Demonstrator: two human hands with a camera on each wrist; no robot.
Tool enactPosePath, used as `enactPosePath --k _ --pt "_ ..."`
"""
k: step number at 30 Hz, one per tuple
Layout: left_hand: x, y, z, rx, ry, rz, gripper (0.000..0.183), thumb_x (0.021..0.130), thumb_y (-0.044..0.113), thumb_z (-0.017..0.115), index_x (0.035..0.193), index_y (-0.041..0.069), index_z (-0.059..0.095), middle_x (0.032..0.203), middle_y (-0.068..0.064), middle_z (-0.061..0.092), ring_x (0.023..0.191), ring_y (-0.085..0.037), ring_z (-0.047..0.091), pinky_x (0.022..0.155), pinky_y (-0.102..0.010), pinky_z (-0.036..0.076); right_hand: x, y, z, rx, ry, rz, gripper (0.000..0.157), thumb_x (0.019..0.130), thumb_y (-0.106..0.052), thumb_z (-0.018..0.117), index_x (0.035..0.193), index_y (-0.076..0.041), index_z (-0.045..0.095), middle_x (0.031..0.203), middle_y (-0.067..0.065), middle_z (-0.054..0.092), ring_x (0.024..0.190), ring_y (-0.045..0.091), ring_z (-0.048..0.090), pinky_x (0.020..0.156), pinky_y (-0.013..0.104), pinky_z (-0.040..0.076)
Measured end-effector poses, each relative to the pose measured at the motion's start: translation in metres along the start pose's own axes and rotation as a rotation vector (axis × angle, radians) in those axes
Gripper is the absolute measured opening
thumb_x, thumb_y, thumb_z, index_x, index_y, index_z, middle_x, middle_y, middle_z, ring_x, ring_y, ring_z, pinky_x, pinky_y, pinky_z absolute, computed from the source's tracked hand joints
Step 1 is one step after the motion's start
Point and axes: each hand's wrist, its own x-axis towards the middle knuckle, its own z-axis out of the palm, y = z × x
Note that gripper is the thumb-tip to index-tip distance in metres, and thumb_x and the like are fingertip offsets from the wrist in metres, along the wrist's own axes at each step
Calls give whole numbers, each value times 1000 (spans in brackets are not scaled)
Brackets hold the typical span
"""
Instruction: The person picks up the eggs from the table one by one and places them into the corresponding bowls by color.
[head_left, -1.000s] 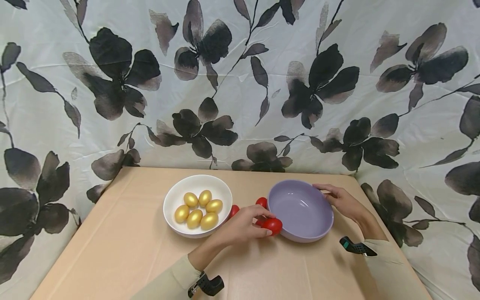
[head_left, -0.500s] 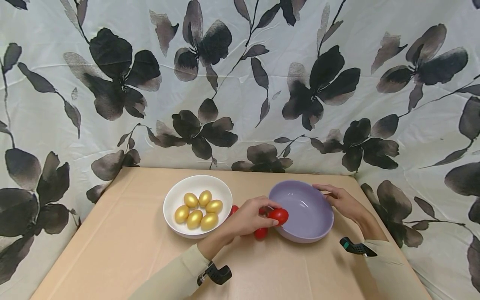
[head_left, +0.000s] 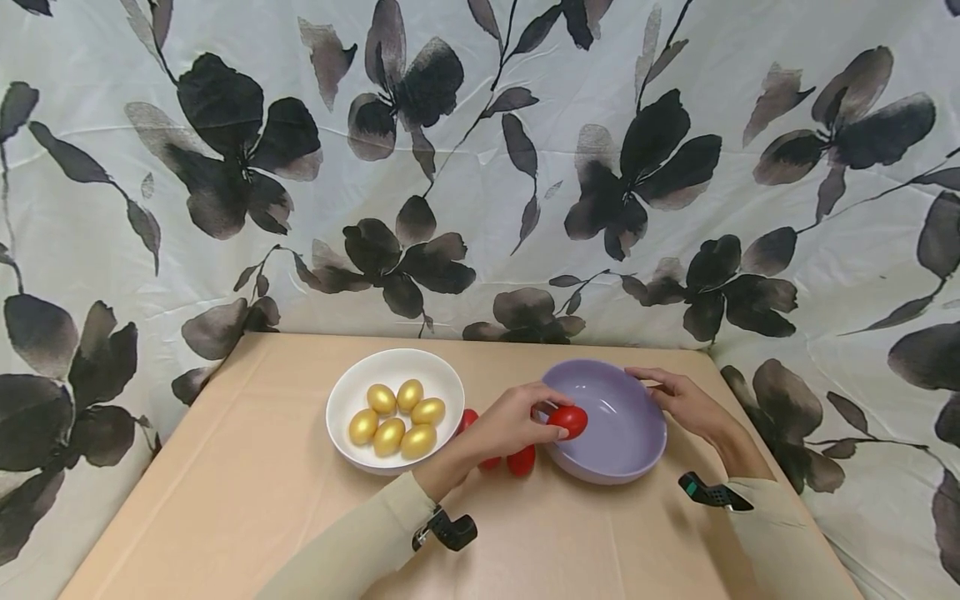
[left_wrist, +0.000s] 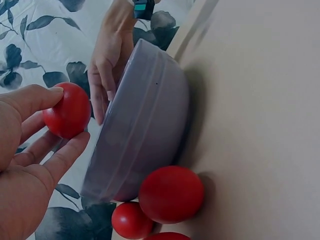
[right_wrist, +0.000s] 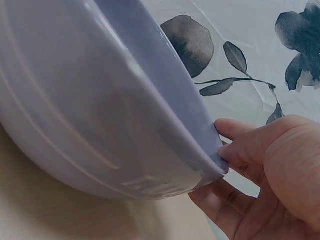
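Between thumb and fingertips, my left hand pinches a shiny red egg over the left rim of the purple bowl. The left wrist view has this egg above the level of the table, apart from the bowl's wall. At the bowl's right side, my right hand grips the rim, with fingers inside and outside it in the right wrist view. More red eggs lie on the table against or near the bowl's left side, partly hidden under my left hand in the head view. The visible inside of the purple bowl holds nothing.
A white bowl with several gold eggs stands to the left. Both bowls are on a tan-covered table. Behind it hangs a white cloth with dark flowers. Each wrist wears a black camera band.
My left hand has lifted the red egg from beside the purple bowl, moving right and up to its rim. Red eggs beneath have come into sight. My right hand has stayed at the rim.
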Motion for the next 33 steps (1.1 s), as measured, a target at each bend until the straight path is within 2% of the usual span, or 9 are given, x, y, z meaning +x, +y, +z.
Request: enactPosePath --k 8,27,29,33 --pt "11 1 4 46 -25 46 39 90 17 76 128 13 70 118 3 68 109 -8 62 85 -17 55 1 0 1 12 -4 8 50 103 1 44 150 -12 51 155 21 44 129 45 54 103 52 51" --pt "32 -7 9 86 -68 35 44 90 17 77 132 12 68 120 2 69 112 -12 61 85 -16 54 1 1 0 21 -8 7 50 103 0 44 150 -13 50 156 21 43 128 45 56 103 54 50" --pt "35 -8 10 94 -70 34 44 89 18 78 132 11 68 119 2 69 112 -13 61 87 -18 55 1 2 0 22 -7 5 49 103 1 44 150 -13 50 155 21 43 128 44 56 103 49 52" --pt "41 -10 13 134 -71 52 44 88 17 78 130 9 69 118 0 70 110 -13 64 93 -26 55 2 3 0 36 -7 -8 49 103 1 44 150 -11 51 154 22 44 127 44 56 97 28 54"
